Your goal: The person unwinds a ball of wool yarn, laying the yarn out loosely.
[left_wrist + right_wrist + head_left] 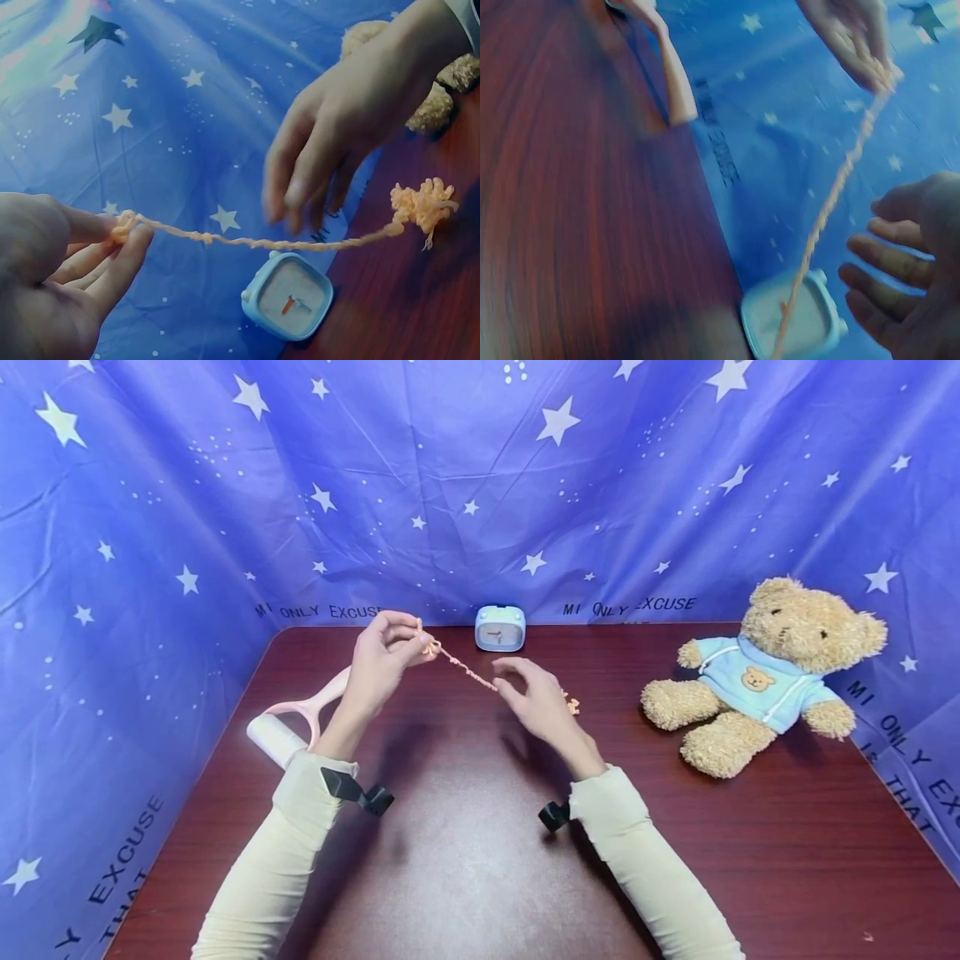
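Note:
Between finger and thumb, my left hand (377, 662) pinches one end of a thin, twisted peach-orange yarn cord (259, 244). The cord stretches slantwise in the air toward the right, with small knots along it. A curly bunch of the same yarn (421, 207) forms its other end, partly behind my right hand in the head view. My right hand (536, 697) hovers close beside the cord, its fingers spread and loosely bent. In the right wrist view, a gap shows between these fingers (889, 259) and the cord, and they hold nothing.
A light blue alarm clock (500, 629) stands at the table's back edge. On the left, a lint roller with a pink handle and white roll (276, 740) lies partly behind my left arm. A teddy bear (776, 664) in a blue sweater sits right on the dark red table (480, 860). Starry curtains surround it.

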The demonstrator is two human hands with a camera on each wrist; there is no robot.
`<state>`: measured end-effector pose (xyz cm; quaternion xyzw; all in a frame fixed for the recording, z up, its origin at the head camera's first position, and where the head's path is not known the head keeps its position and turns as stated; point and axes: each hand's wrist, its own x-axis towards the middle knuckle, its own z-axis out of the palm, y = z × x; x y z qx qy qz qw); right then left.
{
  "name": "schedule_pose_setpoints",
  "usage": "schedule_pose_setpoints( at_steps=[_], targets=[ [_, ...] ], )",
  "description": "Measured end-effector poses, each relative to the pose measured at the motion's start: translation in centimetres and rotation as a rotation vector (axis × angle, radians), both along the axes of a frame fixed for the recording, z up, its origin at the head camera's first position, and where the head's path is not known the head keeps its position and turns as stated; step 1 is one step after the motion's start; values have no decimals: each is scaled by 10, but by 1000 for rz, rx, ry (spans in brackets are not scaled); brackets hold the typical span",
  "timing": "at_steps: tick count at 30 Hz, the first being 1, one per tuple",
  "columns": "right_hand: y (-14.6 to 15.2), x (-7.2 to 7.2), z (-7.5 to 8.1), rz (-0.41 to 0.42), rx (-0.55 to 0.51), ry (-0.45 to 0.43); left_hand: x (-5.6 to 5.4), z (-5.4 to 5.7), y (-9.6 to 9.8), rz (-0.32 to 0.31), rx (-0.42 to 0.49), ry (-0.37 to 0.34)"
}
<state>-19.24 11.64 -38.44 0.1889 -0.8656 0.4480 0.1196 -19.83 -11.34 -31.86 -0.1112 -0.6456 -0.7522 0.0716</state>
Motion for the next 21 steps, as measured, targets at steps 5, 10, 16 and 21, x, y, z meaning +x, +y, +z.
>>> schedule_pose_setpoints(
  at_steps=[5,10,16,21],
  targets=[
    [-29,-2,-2,103,-125,-44,1,0,3,3,-66,2],
    [-38,0,0,97,-252,-59,2,-1,3,30,-169,9],
    [-25,0,11,28,-421,-38,1,-2,-1,68,-324,43],
    [-5,8,31,-75,-537,1,1,-4,-6,68,-398,39]
  ],
)
